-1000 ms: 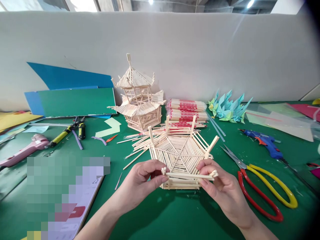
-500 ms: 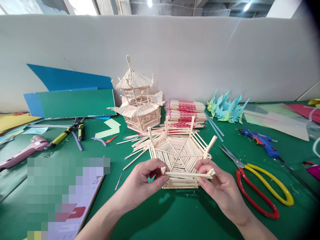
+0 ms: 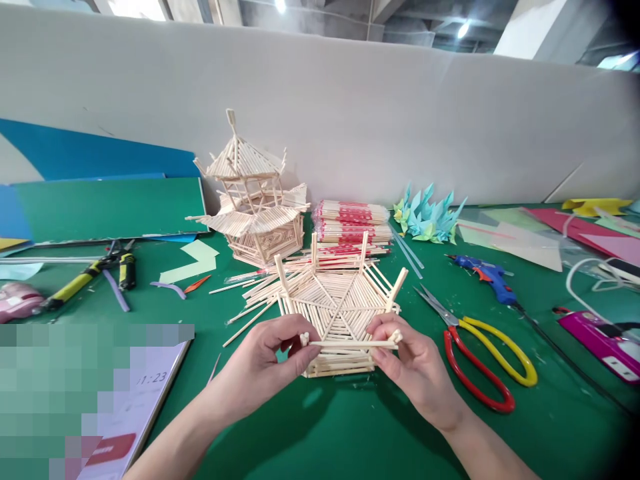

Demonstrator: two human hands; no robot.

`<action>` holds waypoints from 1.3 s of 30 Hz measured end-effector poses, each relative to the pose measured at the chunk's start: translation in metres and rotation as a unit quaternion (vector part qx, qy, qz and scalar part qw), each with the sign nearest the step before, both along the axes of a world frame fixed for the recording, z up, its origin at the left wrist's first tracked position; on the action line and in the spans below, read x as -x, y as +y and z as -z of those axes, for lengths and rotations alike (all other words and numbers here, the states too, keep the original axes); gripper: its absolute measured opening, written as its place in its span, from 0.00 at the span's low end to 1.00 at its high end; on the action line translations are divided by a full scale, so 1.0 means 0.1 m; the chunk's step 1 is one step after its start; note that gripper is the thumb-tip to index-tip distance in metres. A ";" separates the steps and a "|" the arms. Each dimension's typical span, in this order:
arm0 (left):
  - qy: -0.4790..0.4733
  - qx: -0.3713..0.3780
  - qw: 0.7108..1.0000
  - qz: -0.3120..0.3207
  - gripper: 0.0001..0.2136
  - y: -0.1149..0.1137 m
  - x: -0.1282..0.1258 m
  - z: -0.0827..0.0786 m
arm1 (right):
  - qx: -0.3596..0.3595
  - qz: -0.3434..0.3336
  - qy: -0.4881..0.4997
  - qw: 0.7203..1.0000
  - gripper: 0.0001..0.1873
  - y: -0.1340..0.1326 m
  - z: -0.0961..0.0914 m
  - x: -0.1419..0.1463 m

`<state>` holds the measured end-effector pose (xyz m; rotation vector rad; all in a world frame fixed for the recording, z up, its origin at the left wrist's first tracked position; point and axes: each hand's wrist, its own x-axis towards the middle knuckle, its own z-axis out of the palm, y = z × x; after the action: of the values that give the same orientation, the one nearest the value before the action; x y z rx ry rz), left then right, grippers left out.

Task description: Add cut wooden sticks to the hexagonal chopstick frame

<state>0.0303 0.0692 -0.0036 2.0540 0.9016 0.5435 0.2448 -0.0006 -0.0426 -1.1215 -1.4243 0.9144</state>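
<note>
A six-sided base made of wooden sticks, with posts standing up at its corners, sits before me on the green table. Across its near side runs a thin wooden stick, level between two front posts. My left hand pinches at the stick's left end, beside one post top. At the other end, the fingers of my right hand close on the stick next to the right front post. Whether the stick touches both posts is hard to tell.
A stick pagoda stands behind, beside wrapped stick bundles and loose sticks. To the right lie scissors, a blue glue gun and a purple power strip. Pliers and a tablet-like screen are at left.
The view has turned to the right, so everything sits further left in the picture. Both hands keep their pinch on the stick, which looks a little more level against the posts.
</note>
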 end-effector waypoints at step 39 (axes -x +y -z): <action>0.020 -0.041 0.999 0.028 0.08 0.01 0.00 -0.07 | -0.003 0.011 -0.004 1.000 0.02 -0.01 0.00 0.01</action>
<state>0.0301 0.0699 0.0038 2.1652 0.8541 0.5187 0.2434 -0.0016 -0.0427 -1.1354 -1.4168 0.8909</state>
